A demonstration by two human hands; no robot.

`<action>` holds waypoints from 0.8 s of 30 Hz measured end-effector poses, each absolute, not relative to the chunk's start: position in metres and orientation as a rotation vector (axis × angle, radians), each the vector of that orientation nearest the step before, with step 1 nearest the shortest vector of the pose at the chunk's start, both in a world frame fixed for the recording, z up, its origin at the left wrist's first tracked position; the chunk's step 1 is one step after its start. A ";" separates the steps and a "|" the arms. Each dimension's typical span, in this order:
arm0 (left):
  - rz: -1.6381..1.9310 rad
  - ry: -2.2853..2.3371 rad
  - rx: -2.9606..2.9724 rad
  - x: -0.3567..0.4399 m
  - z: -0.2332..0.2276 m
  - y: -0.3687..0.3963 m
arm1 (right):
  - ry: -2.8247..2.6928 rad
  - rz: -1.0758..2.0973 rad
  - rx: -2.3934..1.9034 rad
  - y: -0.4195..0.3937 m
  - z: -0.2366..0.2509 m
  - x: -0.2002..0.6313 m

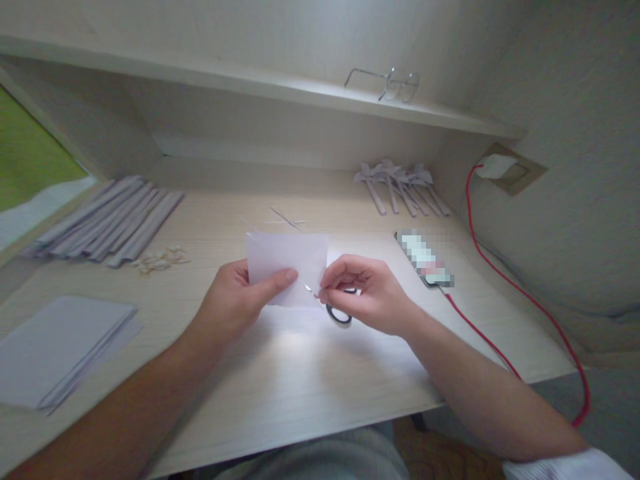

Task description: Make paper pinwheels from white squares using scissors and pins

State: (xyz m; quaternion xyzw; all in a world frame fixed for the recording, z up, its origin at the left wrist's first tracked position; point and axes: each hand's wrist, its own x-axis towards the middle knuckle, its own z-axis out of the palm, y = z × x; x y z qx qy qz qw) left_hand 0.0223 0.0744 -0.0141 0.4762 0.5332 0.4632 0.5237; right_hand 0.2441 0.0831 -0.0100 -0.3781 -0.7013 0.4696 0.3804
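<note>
Paper, thin, light and floppy so best gripped near its edges, hovers just beyond the scissors, pinched by the left hand while the right hand closes on those scissors.

A white folded paper sheet is held upright, just above the worktop. Black-handled scissors meet its lower right edge, blades barely visible.

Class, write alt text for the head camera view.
Left hand holds a white paper sheet while the right hand works black-handled scissors at its edge, over a pale desk with paper strips.
</note>
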 end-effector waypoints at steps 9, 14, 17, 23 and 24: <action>0.737 1.183 1.322 0.019 -0.019 0.074 | -1.651 1.201 -0.992 0.093 -0.009 0.250; 0.804 1.180 1.334 0.017 -0.018 0.076 | -1.650 1.218 -0.971 0.093 -0.013 0.247; 1.065 1.121 1.164 0.018 -0.015 0.079 | -1.446 1.263 -0.990 0.095 -0.013 0.246; 1.051 0.997 1.078 0.025 -0.022 0.077 | -1.253 1.291 -0.953 0.093 -0.017 0.236; 1.024 1.029 1.109 0.026 -0.023 0.076 | -1.260 1.294 -0.949 0.091 -0.018 0.233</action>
